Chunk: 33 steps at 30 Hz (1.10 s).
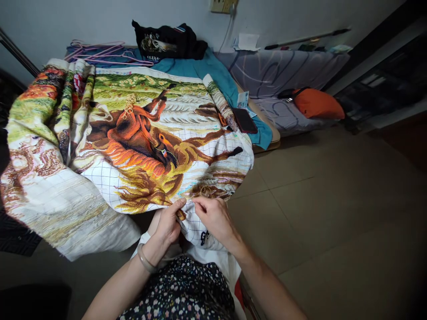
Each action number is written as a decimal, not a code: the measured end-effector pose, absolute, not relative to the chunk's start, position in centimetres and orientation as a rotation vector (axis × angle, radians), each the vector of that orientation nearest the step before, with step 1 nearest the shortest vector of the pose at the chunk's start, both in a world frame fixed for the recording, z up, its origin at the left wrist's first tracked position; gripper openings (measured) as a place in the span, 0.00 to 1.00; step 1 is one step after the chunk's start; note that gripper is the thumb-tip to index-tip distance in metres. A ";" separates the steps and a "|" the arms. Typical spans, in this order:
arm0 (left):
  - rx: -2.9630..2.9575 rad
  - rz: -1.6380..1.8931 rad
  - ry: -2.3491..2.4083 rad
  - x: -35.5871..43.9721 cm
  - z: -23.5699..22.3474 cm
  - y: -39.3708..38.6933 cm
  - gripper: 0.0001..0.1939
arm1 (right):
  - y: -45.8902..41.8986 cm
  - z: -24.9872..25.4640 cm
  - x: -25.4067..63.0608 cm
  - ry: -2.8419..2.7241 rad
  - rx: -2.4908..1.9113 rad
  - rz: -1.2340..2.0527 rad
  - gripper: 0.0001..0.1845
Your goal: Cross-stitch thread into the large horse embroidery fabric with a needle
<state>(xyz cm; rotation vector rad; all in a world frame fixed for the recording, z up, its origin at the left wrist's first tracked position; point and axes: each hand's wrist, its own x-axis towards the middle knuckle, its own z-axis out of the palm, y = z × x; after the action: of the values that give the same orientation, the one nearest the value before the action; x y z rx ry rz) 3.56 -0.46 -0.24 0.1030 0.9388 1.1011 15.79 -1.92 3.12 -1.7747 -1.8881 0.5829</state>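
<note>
the grip of the right hand [215, 218] is pinched at lower centre, on what i can't tell; the left hand [168, 222], just left, clasps the cross-stitch canvas [216, 153], which spreads toward upper left.

Apparent black "g" [203, 238] on the stitched cloth [135, 162], rest unreadable

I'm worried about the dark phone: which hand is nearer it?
Right. The right hand is over the near part of the embroidered cloth, short of the phone; the left hand grips that cloth farther left.
</note>
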 end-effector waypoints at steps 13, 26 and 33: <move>0.108 1.102 1.011 3.9 0.0 -0.1 0.10 | -3.1 0.6 15.1 -1.595 -1.700 0.828 0.07; 0.122 1.089 1.000 3.9 0.0 -0.1 0.10 | -2.7 0.2 14.4 -1.326 -1.637 1.001 0.07; 0.123 1.109 0.957 3.9 0.1 -0.3 0.12 | -2.2 1.1 14.6 -1.264 -1.660 1.073 0.03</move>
<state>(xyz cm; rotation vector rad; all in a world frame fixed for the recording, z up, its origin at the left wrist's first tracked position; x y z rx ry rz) 3.92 -0.28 0.09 0.1234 0.9566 1.1087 14.58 -2.20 1.08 -1.6601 -1.2641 1.0735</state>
